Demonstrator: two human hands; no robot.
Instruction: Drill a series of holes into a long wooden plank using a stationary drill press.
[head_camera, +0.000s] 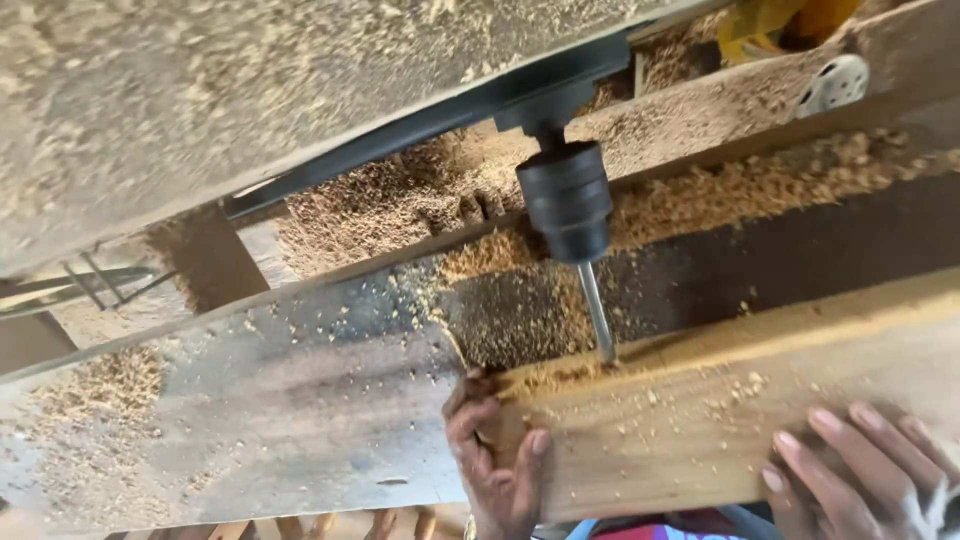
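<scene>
We saw left hand (497, 462) wrapped round left end of wooden plank (720, 420), thumb on top face, fingers curled over end grain. Right hand (868, 470) lay flat, fingers spread, pressing plank top; not gripping. Plank sat on worn metal machine table (280, 400). Drill bit (597, 320) met plank's far edge, just beyond left hand, between both hands. Black chuck (567, 200) above bit. Sawdust (400, 195) piled past chuck. Bit depth in wood: we couldn't tell, chips covered entry.
</scene>
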